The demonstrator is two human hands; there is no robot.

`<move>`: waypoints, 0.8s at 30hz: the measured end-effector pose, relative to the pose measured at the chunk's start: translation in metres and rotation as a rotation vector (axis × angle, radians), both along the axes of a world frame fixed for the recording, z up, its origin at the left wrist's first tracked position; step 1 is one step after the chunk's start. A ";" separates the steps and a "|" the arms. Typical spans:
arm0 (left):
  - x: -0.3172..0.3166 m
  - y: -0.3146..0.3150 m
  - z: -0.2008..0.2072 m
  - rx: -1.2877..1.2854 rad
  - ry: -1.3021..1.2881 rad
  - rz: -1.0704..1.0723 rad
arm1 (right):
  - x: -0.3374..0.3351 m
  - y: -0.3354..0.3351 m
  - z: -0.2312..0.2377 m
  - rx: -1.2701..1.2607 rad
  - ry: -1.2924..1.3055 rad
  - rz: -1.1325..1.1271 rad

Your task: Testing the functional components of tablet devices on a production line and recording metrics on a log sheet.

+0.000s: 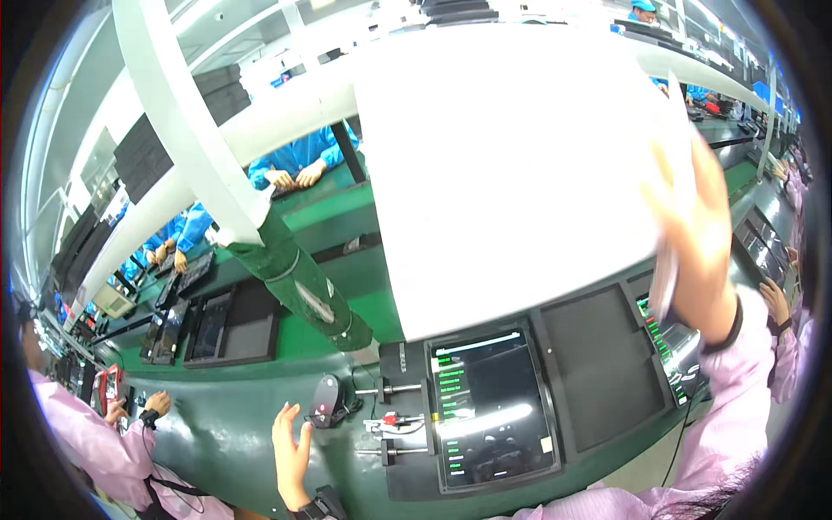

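My left hand [293, 451] is low at the centre-left, fingers apart and holding nothing, close to a black computer mouse [326, 400]. My right hand [700, 234] is raised at the right and smeared by motion. It grips a thin white flat thing [664, 286], seen nearly edge-on; its kind I cannot make out. Beside it a large bright white panel [511, 173] fills the upper middle; whether the two are joined I cannot tell. Below the panel, a tablet-like screen [494, 416] with green text lies in a black fixture [407, 481], with metal rods and clamps [394, 423] at its left side.
Right of the screen is a black tray [602, 368], then another lit screen [672, 355]. A green-wrapped post [299, 282] rises behind the mouse. Pink-sleeved co-workers [95, 433] work at left and right; people in blue [299, 165] sit across the green bench [204, 407].
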State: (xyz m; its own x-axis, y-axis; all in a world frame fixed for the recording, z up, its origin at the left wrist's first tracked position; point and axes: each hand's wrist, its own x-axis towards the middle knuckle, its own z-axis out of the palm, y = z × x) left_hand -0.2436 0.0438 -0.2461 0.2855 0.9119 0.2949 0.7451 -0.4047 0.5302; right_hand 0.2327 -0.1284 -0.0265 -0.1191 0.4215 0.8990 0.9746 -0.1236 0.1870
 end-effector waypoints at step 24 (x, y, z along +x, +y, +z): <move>0.182 -0.202 -0.023 0.024 -0.391 -0.653 | -0.010 -0.127 -0.182 -0.360 1.124 0.679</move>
